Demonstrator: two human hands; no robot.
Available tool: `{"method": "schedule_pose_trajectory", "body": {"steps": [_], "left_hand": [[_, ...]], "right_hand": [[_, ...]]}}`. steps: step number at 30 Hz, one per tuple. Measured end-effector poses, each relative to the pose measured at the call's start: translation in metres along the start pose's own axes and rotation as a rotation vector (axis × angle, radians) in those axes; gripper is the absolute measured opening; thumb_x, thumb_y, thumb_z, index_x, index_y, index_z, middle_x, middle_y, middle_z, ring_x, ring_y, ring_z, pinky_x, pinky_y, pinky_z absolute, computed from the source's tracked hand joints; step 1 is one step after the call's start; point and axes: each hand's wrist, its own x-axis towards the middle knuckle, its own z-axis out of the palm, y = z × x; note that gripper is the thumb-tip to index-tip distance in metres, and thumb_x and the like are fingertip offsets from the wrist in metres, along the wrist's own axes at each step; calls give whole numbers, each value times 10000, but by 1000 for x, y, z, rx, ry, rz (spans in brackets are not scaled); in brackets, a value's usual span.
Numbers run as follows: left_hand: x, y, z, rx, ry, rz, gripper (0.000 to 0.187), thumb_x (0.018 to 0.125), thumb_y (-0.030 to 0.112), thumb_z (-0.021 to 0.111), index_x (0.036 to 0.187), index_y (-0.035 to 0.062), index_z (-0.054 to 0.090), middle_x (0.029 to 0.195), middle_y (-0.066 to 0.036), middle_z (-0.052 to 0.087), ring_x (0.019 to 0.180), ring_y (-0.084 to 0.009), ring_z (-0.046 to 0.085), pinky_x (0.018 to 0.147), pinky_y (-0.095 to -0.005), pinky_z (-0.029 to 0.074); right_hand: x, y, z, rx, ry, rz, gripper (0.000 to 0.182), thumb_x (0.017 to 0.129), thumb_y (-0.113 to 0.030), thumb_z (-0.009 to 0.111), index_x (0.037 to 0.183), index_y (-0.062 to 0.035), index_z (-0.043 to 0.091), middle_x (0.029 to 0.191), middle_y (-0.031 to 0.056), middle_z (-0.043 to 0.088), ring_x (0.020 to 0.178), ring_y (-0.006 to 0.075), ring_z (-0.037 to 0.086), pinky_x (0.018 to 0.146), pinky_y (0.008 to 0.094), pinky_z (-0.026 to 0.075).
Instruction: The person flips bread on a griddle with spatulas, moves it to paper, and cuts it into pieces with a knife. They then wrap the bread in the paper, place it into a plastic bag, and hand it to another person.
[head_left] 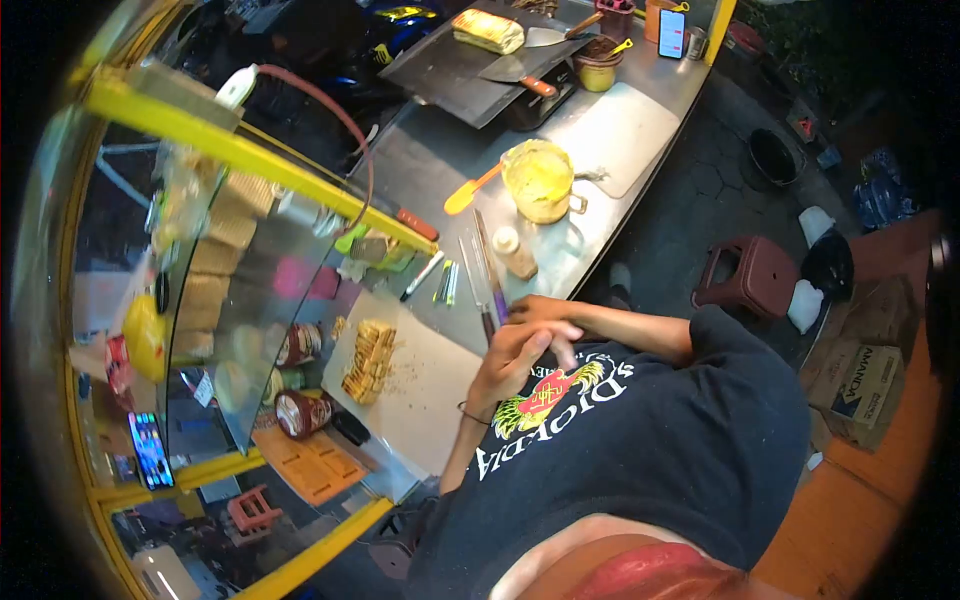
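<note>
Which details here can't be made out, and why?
Head view: some fingers, hidden where the right hand and left hand overlap.
Head view: lettering on the lower jar, too small and blurred.
Head view: text on the top-right phone, too small.
Head view: the blue vehicle, partly hidden by the griddle.

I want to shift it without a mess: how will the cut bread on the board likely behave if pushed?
The bread will probably separate, since cuts divide it into pieces. It may shed crumbs, as some crumbs already lie beside it on the board. It seems unlikely to roll, given its blocky shape.
</note>
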Motion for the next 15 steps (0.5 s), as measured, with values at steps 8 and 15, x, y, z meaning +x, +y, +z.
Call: {"method": "schedule_pose_trajectory", "body": {"steps": [8,15], "left_hand": [[253,-107,6,-463,329,-63,581,1038,476,317,1418,41,374,1180,-213,610,930,-235,635,833,-371,518],[405,-166,-98,-1010,861,30,326,962,448,559,1016,126,560,759,10,534,627,-120,486,578,-281,407]], "right_hand": [[25,-69,-410,-104,488,-233,269,909,-231,585,1115,-58,596,684,77,648,510,166,602,423,297,474],[141,-83,-586,82,423,-44,444,866,-365,696,1174,-66,582,694,58,645,469,64,515,398,220,382]]}}
